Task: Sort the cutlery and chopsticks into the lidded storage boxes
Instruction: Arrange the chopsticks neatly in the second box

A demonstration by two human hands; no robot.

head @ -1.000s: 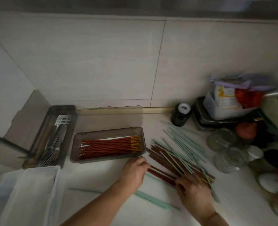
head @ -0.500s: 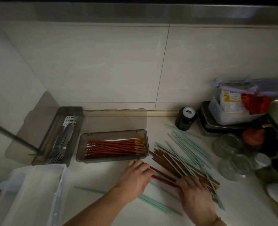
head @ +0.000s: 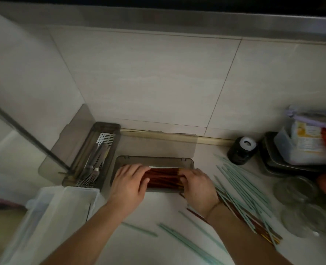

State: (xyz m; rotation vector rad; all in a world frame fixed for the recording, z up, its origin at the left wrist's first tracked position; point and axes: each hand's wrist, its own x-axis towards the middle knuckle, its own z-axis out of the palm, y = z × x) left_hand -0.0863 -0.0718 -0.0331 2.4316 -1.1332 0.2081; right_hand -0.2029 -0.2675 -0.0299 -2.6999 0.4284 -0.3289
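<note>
A grey lidded box lies open on the counter with red chopsticks lengthwise in it. My left hand lies over their left end with fingers fairly straight, pressing on them. My right hand curls its fingers round their yellow-tipped right end. Left of it, a second grey box holds forks and other metal cutlery. A pile of teal chopsticks, with a few red ones under it, spreads to the right. More teal chopsticks lie near the front.
A clear plastic box stands at the front left. A dark metal rod slants over the left. A black jar, stacked trays with a food tub and glass jars crowd the right. The tiled wall is close behind.
Both hands have moved from the loose pile on the counter up over the grey box and now rest on the ends of the red chopsticks in it. The view has tilted closer.
</note>
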